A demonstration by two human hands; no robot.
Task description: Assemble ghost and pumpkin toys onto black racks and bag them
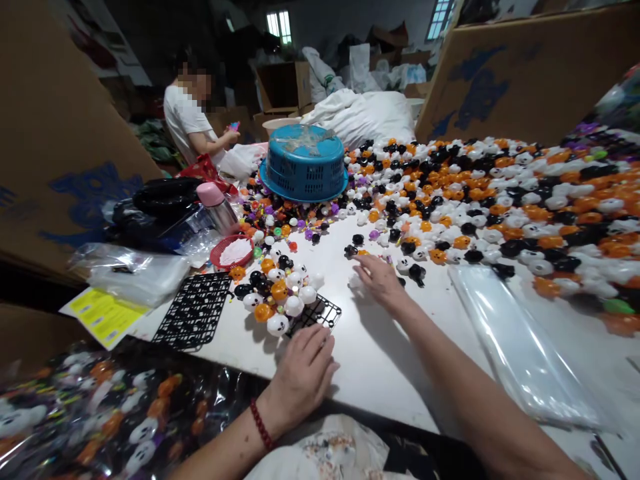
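My left hand (304,373), with a red bead bracelet at the wrist, rests at the near edge of a black plastic grid (327,311). Its fingers lie close together over the grid's corner, and whether they grip it is hidden. Orange, white and black Halloween figures (279,290) cover much of that grid. My right hand (377,277) reaches over the white table (370,360), fingers by a small orange piece (363,253) and a black piece (351,251); its grip on them is unclear. More black grids (194,310) lie stacked to the left.
A large pile of figures (480,173) spreads over the back right. An upturned blue basket (305,163), pink-capped bottle (219,208), red dish (233,253) and clear bags (520,347) lie around. Cardboard boxes (525,73) stand at both sides. A person (193,123) stands behind, left.
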